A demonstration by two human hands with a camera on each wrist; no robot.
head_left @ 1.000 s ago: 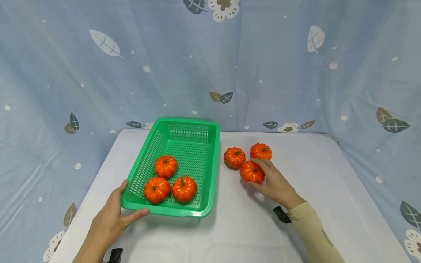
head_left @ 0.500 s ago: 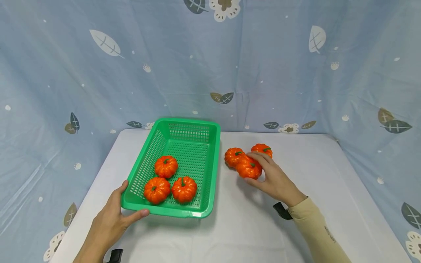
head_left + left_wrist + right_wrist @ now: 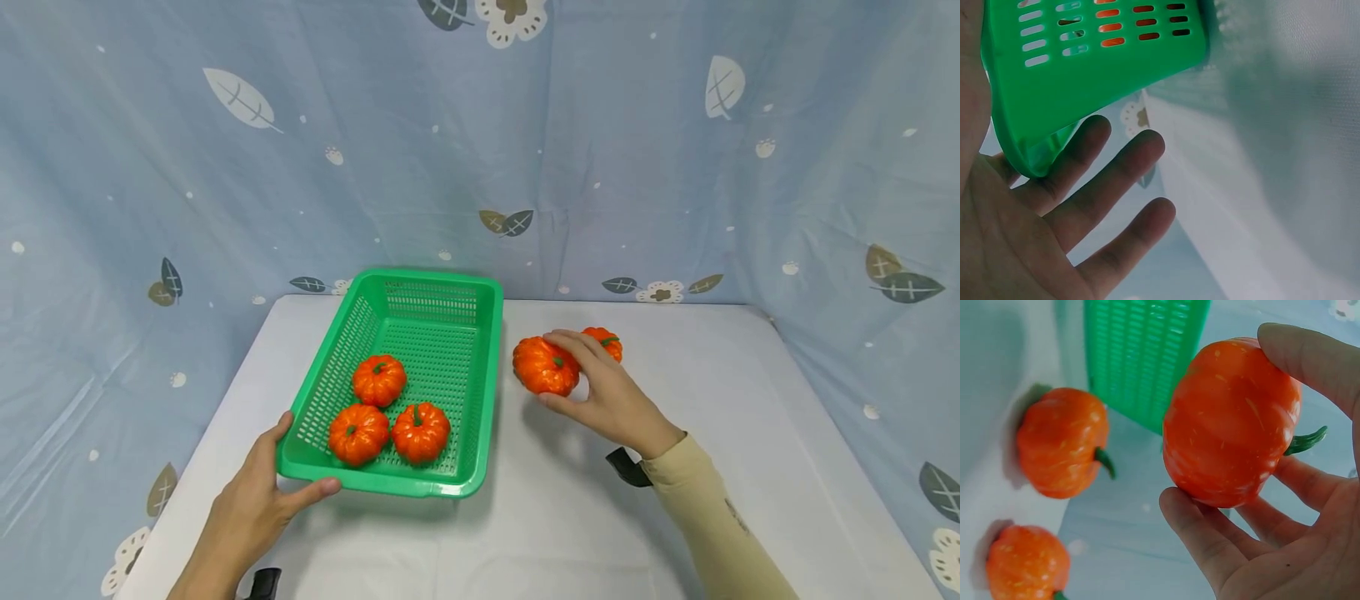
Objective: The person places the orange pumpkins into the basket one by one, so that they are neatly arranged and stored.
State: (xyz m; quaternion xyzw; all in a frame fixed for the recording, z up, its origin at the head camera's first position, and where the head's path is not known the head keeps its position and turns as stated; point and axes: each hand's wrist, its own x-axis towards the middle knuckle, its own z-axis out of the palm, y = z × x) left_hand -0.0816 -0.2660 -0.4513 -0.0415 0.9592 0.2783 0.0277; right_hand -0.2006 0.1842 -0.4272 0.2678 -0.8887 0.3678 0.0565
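Note:
My right hand (image 3: 617, 402) grips a small orange pumpkin (image 3: 546, 367) with a green stem, thumb on one side and fingers on the other. In the right wrist view this held pumpkin (image 3: 1232, 425) appears closer than the two other pumpkins. In the head view it overlaps one of those; the other pumpkin (image 3: 605, 342) shows partly behind my fingers. My left hand (image 3: 251, 500) touches the near left corner of a green plastic basket (image 3: 491, 392), thumb along the front rim. In the left wrist view several fingers (image 3: 1110, 187) stretch out straight beside the basket wall (image 3: 1110, 75).
Three pumpkins sit in the near half of the basket, one of them the upper pumpkin (image 3: 378, 380). The table (image 3: 570, 533) has a white cover. Behind it hangs a blue curtain (image 3: 630, 150) with leaf prints.
My right hand has raised the pumpkin and moved it left and away from me, until it overlaps the left loose one. The left hand and basket have stayed in place.

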